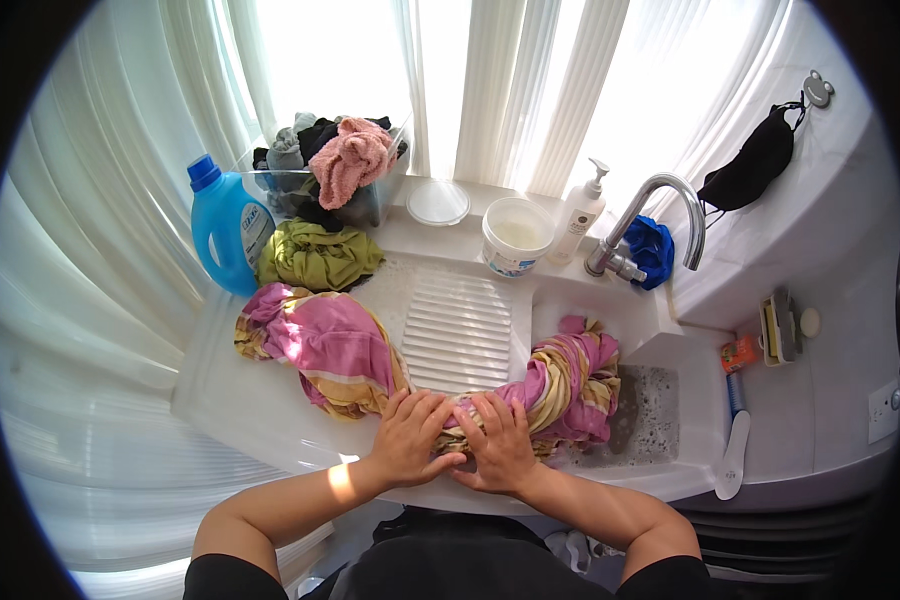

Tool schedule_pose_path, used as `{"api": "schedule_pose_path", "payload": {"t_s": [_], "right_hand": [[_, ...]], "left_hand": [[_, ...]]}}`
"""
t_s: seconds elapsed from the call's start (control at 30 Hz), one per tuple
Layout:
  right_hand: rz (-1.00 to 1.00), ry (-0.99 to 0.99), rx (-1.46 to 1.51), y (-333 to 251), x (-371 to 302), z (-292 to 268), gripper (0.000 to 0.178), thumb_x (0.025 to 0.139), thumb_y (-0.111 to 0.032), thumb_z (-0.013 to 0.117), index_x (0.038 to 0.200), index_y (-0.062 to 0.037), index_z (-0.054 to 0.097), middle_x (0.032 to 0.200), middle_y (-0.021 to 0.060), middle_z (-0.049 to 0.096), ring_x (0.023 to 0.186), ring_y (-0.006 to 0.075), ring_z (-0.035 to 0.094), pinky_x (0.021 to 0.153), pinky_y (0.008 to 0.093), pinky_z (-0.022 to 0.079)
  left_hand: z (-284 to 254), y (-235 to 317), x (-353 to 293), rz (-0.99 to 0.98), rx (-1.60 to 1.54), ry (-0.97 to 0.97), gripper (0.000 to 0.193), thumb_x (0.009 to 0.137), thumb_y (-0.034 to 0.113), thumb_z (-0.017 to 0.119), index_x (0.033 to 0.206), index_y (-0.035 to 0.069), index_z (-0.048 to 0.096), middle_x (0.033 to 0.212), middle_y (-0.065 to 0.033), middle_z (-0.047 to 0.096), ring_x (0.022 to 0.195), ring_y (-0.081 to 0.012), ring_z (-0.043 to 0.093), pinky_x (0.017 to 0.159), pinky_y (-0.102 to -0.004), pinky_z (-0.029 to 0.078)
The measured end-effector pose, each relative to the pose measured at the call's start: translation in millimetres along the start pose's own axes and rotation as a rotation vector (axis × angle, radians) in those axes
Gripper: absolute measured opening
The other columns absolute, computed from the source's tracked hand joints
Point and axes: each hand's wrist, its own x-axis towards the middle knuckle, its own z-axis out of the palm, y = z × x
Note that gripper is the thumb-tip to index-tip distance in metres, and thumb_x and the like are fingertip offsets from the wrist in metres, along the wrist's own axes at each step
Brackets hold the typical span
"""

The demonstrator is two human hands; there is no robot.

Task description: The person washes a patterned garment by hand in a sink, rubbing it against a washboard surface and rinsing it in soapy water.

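A long pink and yellow patterned cloth (335,345) stretches across the white laundry sink (230,400). Its left part lies loosely spread on the sink's flat side, while the right part is twisted and hangs into the basin. My left hand (406,440) grips the narrow middle of the cloth at the near end of the ribbed washboard (458,325). Beside it, my right hand (496,447) is closed over the same stretch, fingertips curled on top. The two hands almost touch. Part of the cloth is hidden beneath them.
Foamy water (650,420) stands in the basin, under a curved faucet (670,185). Behind the washboard are a white tub (517,240) and a pump bottle (578,212). A blue detergent bottle (225,225), green cloth (320,255) and clothes-filled clear bin (370,205) stand left. A brush (733,455) lies right.
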Motion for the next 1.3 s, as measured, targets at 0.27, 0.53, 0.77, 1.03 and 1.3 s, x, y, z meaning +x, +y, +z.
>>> {"api": "schedule_pose_path", "payload": {"t_s": [0.27,0.53,0.77,1.03,1.3], "right_hand": [[0.163,0.131,0.007,79,119,57,0.043,0.07,-0.039,0.07,0.094,-0.0048,0.059,0.087,0.0139,0.061,0.083,0.0329,0.059,0.078,0.0448,0.044],[-0.172,0.044,0.315,38,41,-16,0.048,0.065,-0.041,0.079,0.099,-0.0096,0.065,0.089,0.0103,0.056,0.082,0.0289,0.056,0.073,0.0411,0.045],[0.36,0.113,0.217,67,99,65,0.013,0.077,-0.018,0.065,0.076,-0.0068,0.059,0.08,0.0115,0.061,0.076,0.0318,0.059,0.073,0.0417,0.049],[0.152,0.205,0.189,76,71,28,0.067,0.083,-0.053,0.068,0.131,-0.0077,0.053,0.123,0.019,0.055,0.113,0.0375,0.053,0.099,0.0494,0.041],[0.074,-0.247,-0.191,80,-7,-32,0.074,0.069,-0.044,0.08,0.126,-0.0023,0.058,0.104,0.0142,0.065,0.103,0.0322,0.061,0.092,0.0443,0.044]], "left_hand": [[61,-93,113,-0.251,0.06,0.281,0.032,0.09,0.036,0.057,0.078,0.008,0.068,0.083,-0.0128,0.066,0.082,-0.035,0.059,0.074,-0.0448,0.044],[-21,-28,29,0.154,0.017,-0.011,0.051,0.081,0.05,0.07,0.107,0.006,0.066,0.094,-0.0084,0.063,0.087,-0.0276,0.057,0.08,-0.0414,0.04],[53,-61,69,-0.37,-0.177,0.065,0.02,0.087,0.02,0.064,0.076,0.004,0.057,0.074,-0.017,0.058,0.07,-0.0399,0.056,0.07,-0.0483,0.044],[11,-69,32,-0.011,-0.073,0.176,0.061,0.082,0.041,0.074,0.126,0.005,0.052,0.13,-0.0226,0.051,0.122,-0.0425,0.048,0.104,-0.0526,0.038],[-46,-94,-11,-0.096,0.337,-0.212,0.055,0.075,0.022,0.074,0.122,0.002,0.054,0.103,-0.017,0.066,0.108,-0.0332,0.062,0.105,-0.05,0.04]]}}
